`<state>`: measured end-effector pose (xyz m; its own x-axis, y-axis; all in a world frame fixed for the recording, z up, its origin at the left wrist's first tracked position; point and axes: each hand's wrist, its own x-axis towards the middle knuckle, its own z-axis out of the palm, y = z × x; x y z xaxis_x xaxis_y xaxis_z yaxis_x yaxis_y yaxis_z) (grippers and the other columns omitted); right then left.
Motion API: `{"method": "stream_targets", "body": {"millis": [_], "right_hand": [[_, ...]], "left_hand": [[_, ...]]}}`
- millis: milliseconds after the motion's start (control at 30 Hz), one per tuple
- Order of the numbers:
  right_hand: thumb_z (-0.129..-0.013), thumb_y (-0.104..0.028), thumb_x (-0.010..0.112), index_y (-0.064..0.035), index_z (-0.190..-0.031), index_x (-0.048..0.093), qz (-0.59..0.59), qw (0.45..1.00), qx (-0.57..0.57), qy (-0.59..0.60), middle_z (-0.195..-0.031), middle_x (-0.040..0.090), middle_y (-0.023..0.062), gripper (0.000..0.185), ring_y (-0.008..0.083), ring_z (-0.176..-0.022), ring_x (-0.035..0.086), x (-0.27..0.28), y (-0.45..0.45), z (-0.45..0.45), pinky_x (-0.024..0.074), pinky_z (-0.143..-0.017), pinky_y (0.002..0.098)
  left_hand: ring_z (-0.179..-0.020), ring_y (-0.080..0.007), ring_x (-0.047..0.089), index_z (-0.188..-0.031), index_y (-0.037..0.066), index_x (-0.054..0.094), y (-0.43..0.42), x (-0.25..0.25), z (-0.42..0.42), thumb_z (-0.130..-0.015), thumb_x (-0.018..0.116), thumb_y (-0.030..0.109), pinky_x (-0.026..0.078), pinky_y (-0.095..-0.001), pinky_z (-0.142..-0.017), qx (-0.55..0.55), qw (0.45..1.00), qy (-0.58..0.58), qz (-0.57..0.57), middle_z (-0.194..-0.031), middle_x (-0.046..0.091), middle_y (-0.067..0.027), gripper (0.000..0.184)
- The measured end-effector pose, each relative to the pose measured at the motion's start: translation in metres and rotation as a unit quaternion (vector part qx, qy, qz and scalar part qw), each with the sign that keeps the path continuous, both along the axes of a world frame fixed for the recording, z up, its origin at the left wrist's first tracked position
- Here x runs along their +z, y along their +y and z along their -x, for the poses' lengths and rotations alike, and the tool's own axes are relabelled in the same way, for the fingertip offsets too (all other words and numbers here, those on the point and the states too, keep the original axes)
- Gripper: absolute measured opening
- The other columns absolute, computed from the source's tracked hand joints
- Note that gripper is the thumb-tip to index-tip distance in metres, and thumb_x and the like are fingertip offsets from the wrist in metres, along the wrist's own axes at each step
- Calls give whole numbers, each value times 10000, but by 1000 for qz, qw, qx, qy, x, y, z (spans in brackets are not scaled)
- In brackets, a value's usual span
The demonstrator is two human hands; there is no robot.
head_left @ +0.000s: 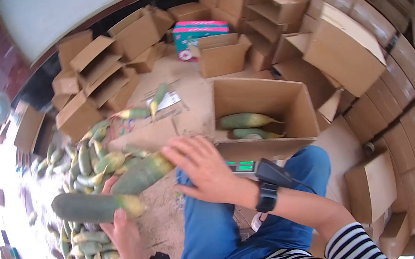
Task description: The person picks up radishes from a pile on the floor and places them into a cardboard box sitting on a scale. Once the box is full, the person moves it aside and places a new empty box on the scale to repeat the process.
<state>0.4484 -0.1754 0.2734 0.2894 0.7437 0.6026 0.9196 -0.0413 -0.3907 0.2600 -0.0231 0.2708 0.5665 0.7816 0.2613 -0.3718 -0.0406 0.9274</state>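
Two large green radishes with yellowish ends are at the left of centre. My left hand [121, 229] is wrapped round the lower radish [87, 207], its thumb on the pale end. The upper radish [141, 175] lies just above it, between my hands, partly against the left fingers. My right hand [205, 169] rests with fingers spread at the right end of that upper radish. An open cardboard box [269, 144] stands on a scale with a green lit display [246, 166]. Inside the box lie two radishes, an upper one [245, 119] and a lower one [256, 133].
A big pile of radishes [88, 248] spreads over the floor at the left. Two more radishes lie by a paper [169, 100] beyond. Empty cartons [99, 65] stand behind, with a teal and pink box [201, 30]. Stacked cartons [406, 114] line the right side.
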Motion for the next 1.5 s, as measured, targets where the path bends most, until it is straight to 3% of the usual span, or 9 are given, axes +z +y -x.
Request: {"method": "stream_targets", "body": {"millis": [233,433,600,700,867,1000,1133,1333,1500], "right_hand": [[-746,-159,773,-156,-1400,460,10,996,-42,-81,-1114,555,114,725,310,-970,577,17,-31,-50,509,-844,413],[-835,-332,732,-58,-1299,498,269,919,-287,6,-1024,627,192,588,374,-961,636,-2,-110,-151,517,-828,454],[-850,-425,721,-24,-1208,574,551,795,-242,81,-1082,675,203,557,380,-1049,648,-64,-124,-205,517,-884,458],[-851,-438,716,-31,-1209,587,554,796,-217,113,-1091,679,219,557,375,-1063,648,-90,-112,-212,514,-900,465],[-901,-268,643,-82,-1233,598,459,857,-216,94,-1183,643,175,383,364,-1135,604,-117,-98,-217,495,-940,451],[-939,-259,582,-47,-1197,615,141,978,-38,151,-1156,652,162,336,354,-1087,611,-41,-76,-149,495,-929,419],[-978,-419,577,-30,-1386,487,98,881,180,426,-1170,644,190,571,278,-1026,647,45,-74,-58,512,-894,380],[-841,-447,738,57,-1314,458,71,915,72,389,-1150,622,251,745,365,-1031,641,34,-66,-22,511,-877,414],[-823,-400,768,27,-1302,482,-23,961,-37,274,-1152,621,240,703,369,-1085,619,48,-95,-77,482,-936,390]], "left_hand": [[-1174,-250,550,-1306,-61,443,-27,44,-44,-799,757,330,459,-382,-993,-61,997,51,-23,-1311,520,-211,713],[-1078,-226,612,-1241,-64,521,-40,39,-52,-783,734,301,517,-374,-893,-140,976,167,28,-1196,597,-163,623],[-894,-217,676,-1196,-88,560,-48,33,-60,-795,738,419,557,-341,-762,-235,945,227,-25,-1034,650,-142,670],[-903,-221,682,-1199,-86,558,-46,36,-65,-804,740,384,562,-340,-773,-254,934,252,-25,-1015,651,-136,640],[-887,-177,673,-1199,-70,564,-45,36,-72,-788,764,191,538,-313,-813,-259,934,247,14,-981,675,-114,527],[-893,-160,664,-1134,-58,601,-51,25,-75,-764,787,173,528,-315,-815,-239,935,255,-62,-967,678,-105,474],[-919,-190,662,-1087,-37,628,-66,37,-85,-730,804,171,525,-341,-824,-248,909,312,-121,-1026,669,-124,449],[-1058,-284,643,-1209,-4,590,-79,27,-88,-677,856,202,548,-404,-844,-212,856,286,-376,-1204,599,-158,630],[-1096,-258,645,-1342,-9,472,-80,20,-78,-734,856,188,564,-372,-879,-272,885,263,-270,-1408,458,-171,746]]}}
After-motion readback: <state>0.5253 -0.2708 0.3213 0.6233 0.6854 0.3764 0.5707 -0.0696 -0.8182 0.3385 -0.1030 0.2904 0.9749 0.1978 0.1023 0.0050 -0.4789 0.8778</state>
